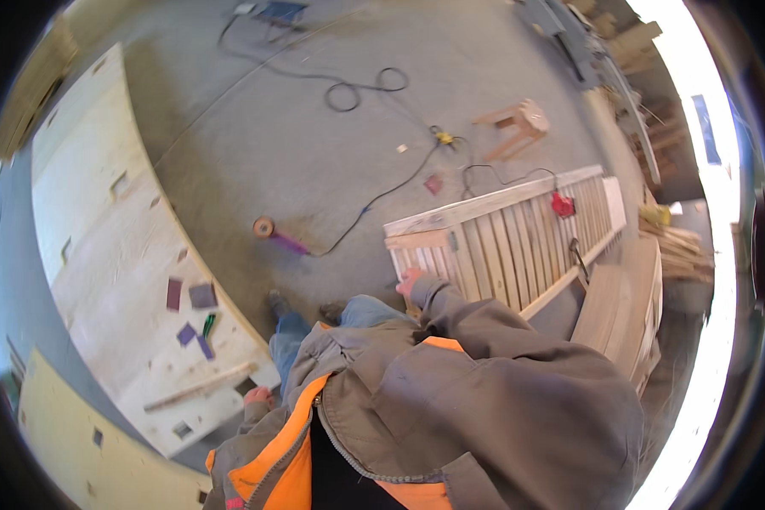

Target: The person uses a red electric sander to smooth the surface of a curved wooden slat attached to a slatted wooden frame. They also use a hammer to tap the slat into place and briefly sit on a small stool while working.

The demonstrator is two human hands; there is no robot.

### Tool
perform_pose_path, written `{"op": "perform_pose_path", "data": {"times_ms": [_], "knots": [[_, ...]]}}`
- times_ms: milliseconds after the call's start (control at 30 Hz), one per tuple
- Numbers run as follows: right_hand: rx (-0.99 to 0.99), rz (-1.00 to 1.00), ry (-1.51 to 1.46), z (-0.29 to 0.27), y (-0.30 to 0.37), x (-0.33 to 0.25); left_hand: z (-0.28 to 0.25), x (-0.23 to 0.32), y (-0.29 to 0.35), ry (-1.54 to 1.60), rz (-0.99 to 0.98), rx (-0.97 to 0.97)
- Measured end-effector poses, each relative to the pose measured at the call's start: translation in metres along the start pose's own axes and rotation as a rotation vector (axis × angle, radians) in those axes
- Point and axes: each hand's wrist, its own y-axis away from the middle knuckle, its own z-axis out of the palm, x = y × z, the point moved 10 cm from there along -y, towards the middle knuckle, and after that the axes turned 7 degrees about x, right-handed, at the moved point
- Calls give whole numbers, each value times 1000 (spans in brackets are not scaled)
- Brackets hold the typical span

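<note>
My right hand (410, 281) is at the near left corner of a slatted wooden panel (416, 224). It seems to touch the panel, but its fingers are too blurred to make out a grip. Low beside my body, my left hand (260, 396) is next to the end of a long pale plywood sheet (119, 280); its fingers are partly hidden. On that sheet lie a brown sandpaper piece (173, 294), a grey one (202, 296), purple pieces (186, 334), a small green-and-black item (208, 324) and a wooden strip (197, 388).
On the floor ahead lies a purple corded grinder-like tool (287, 242) with a round disc. Its cord runs to a yellow connector (444, 138). A wooden stool (518, 127) stands beyond. A red power tool (562, 204) and a clamp (580, 259) are on the slatted panel.
</note>
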Motion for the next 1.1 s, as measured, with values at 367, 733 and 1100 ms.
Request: {"op": "perform_pose_path", "data": {"times_ms": [367, 733, 1100], "knots": [[-69, 439, -208, 42, 64, 108, -102, 180, -154, 31, -226, 261], [4, 437, -524, -40, -126, 130, 65, 377, -211, -542, 241, -135], [250, 580, -750, -255, -236, 189, 230, 625, -270, -437, 54, -144]]}}
